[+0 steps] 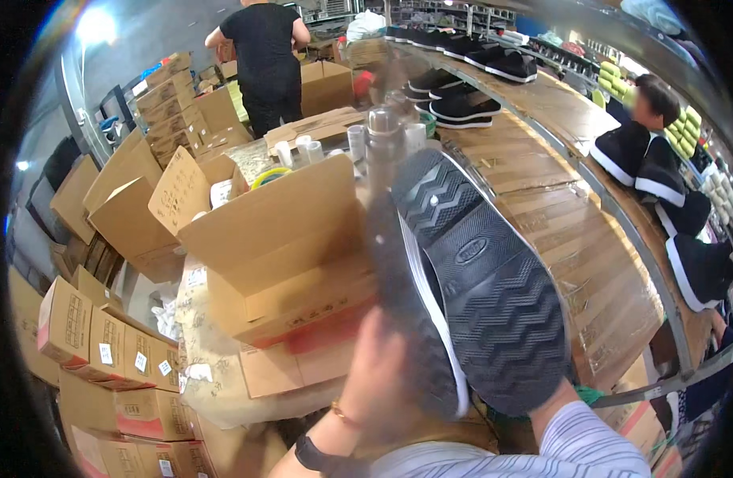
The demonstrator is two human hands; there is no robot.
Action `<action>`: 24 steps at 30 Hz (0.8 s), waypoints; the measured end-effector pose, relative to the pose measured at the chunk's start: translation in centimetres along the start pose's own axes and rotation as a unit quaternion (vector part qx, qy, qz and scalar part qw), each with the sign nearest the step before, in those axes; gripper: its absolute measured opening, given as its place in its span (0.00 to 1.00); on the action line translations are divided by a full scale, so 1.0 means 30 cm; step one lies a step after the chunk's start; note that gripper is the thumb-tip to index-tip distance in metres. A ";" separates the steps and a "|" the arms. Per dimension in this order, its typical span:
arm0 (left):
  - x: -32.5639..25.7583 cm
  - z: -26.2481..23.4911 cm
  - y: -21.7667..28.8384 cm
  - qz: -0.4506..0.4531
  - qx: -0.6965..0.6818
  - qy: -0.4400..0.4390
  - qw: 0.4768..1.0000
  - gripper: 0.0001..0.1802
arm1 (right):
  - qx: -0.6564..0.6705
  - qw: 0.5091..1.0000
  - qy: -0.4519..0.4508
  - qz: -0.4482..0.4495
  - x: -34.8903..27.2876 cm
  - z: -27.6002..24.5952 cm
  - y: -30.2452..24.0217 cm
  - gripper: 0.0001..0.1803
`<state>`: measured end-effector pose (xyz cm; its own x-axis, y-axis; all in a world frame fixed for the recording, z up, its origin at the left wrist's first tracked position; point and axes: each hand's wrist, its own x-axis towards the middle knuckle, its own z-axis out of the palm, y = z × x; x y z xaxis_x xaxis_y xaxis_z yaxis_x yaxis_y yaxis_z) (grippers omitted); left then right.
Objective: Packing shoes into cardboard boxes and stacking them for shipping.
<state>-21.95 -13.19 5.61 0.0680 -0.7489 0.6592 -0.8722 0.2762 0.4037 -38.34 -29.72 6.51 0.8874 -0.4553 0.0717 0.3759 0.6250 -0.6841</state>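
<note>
Two black shoes with white midsoles are up close in front of me. The right shoe (502, 295) turns its zigzag-patterned black sole toward me. My right hand (551, 404) comes up behind its lower end and holds it; the fingers are hidden. Beside it, the left shoe (418, 342) is smeared by motion. My left hand (378, 370) is at that shoe's left side, too blurred to show its grip. An open cardboard box (279, 247) stands on the table just left of the shoes.
Brown cardboard boxes (115, 342) are stacked at the left. A metal flask (384, 135) and white cups (303, 150) stand behind the open box. Black shoes (693, 267) line the metal-edged rack at the right. A person in black (263, 64) stands far back; another person (657, 103) is beyond the rack.
</note>
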 end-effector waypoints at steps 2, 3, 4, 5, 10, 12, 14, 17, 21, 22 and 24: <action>0.089 -0.105 0.024 -0.296 -0.481 0.065 0.823 0.30 | 0.031 0.999 0.016 0.030 -0.007 -0.031 0.064 0.18; 0.075 -0.116 -0.009 -0.266 -0.426 0.052 0.863 0.31 | 0.050 0.997 0.023 0.047 -0.026 -0.028 0.091 0.18; 0.072 -0.127 -0.009 -0.267 -0.423 0.047 0.864 0.31 | 0.068 0.995 0.032 0.067 -0.030 -0.035 0.121 0.18; 0.070 -0.139 -0.006 -0.276 -0.419 0.050 0.864 0.31 | 0.082 0.992 0.041 0.083 -0.031 -0.044 0.147 0.18; 0.080 -0.169 0.002 -0.310 -0.408 0.051 0.857 0.31 | 0.123 0.981 0.071 0.135 -0.025 -0.072 0.234 0.17; 0.084 -0.178 -0.010 -0.299 -0.402 0.057 0.863 0.31 | 0.132 0.977 0.083 0.144 0.001 -0.074 0.250 0.17; 0.087 -0.189 -0.024 -0.290 -0.396 0.066 0.869 0.31 | 0.140 0.975 0.089 0.148 0.037 -0.071 0.260 0.16; 0.148 -0.229 -0.056 -0.181 -0.226 0.134 0.948 0.27 | 0.130 0.990 0.062 0.004 0.155 -0.111 0.313 0.15; 0.190 -0.326 -0.226 -0.101 0.088 0.184 0.974 0.23 | 0.185 0.981 0.060 -0.024 0.068 0.013 0.234 0.14; 0.173 -0.331 -0.293 -0.072 0.149 0.164 0.972 0.23 | 0.188 0.981 0.052 -0.022 0.074 0.012 0.229 0.14; 0.105 -0.326 -0.379 -0.085 0.170 0.026 0.981 0.21 | 0.207 0.977 -0.049 -0.011 0.092 0.000 0.221 0.15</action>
<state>-7.08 -12.81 9.31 0.2432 -0.7320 0.6364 -0.9569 -0.0738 0.2809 -33.41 -26.85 2.17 0.8920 -0.4207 0.1655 0.4521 0.8286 -0.3301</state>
